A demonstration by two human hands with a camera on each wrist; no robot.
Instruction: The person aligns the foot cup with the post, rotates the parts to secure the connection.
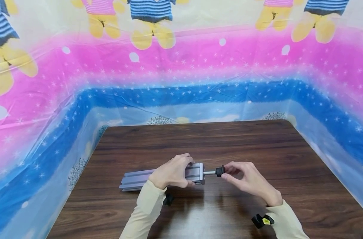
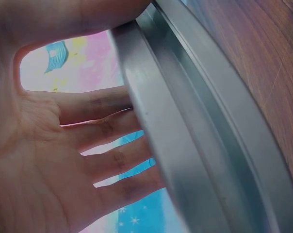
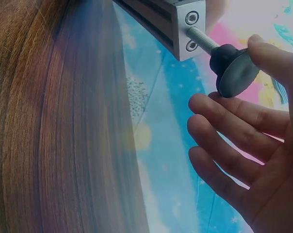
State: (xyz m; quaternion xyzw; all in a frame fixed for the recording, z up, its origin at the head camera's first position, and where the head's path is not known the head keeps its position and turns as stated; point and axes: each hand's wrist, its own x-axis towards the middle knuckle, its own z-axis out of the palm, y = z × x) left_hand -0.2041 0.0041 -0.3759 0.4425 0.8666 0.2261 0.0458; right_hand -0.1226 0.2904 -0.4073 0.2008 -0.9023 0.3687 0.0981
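Observation:
A silver aluminum profile [image 1: 136, 181] with long slots lies crosswise over the table, its capped end to the right. My left hand [image 1: 172, 171] grips it near that end, thumb on the near side and fingers over the far side. In the left wrist view, the fingertips reach behind the slotted profile [image 2: 185, 121]. From the end plate [image 3: 183, 34], held by two bolts, sticks out a threaded rod [image 3: 201, 39]. It carries a black round leveling foot [image 3: 239, 75], whose rim my right hand [image 1: 250, 179] pinches between thumb and fingers.
The dark wood-grain table [image 1: 217, 139] has a straight back edge. A printed cloth [image 1: 181, 76] in pink and blue hangs around its back and sides. Black wrist straps show by both sleeves, the right strap [image 1: 262, 220] with a yellow tag.

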